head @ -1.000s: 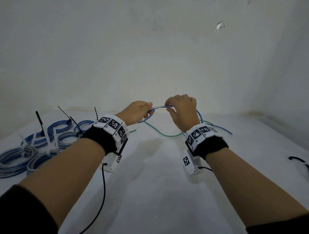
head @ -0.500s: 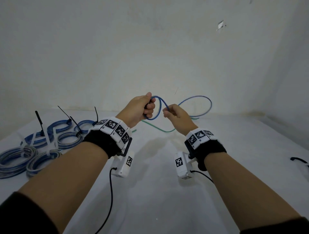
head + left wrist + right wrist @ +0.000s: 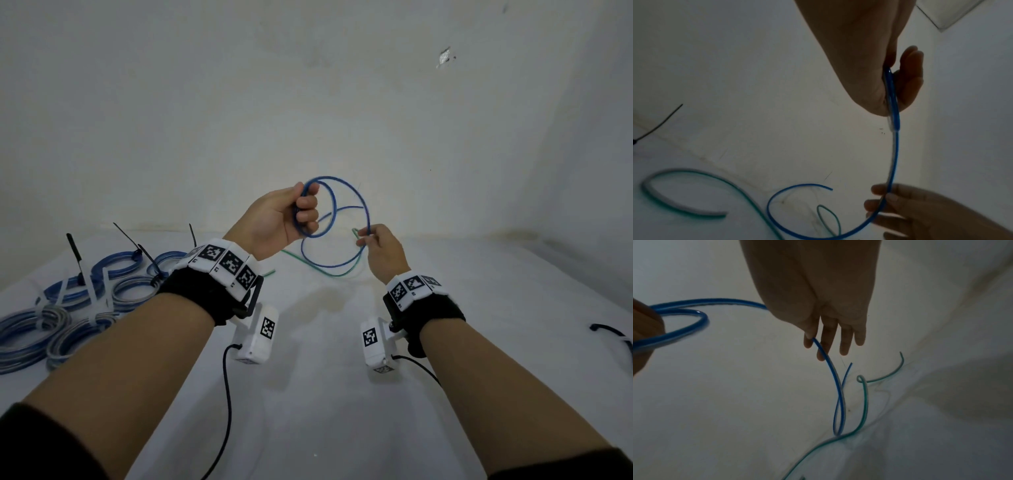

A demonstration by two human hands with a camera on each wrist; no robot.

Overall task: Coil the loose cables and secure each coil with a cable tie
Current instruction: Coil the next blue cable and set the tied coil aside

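One blue cable (image 3: 346, 219), looped upright: left hand (image 3: 277, 219) grips two loops; right hand (image 3: 380, 245) pinches its lower arc. One green cable (image 3: 329, 272) lies loose.

Black wristbands (image 3: 209, 294) with checkered white tags; dark sleeves (image 3: 41, 445), seemingly.

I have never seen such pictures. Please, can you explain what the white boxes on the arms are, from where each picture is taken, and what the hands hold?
No machine here: a person works with bare hands. One picture comes from a head camera; the white boxes under the wrists are cameras too, giving the other two. The left hand grips loops of a blue cable; the right hand pinches its loose part. A green cable lies on the white surface. At the left lie finished coils with cable ties.
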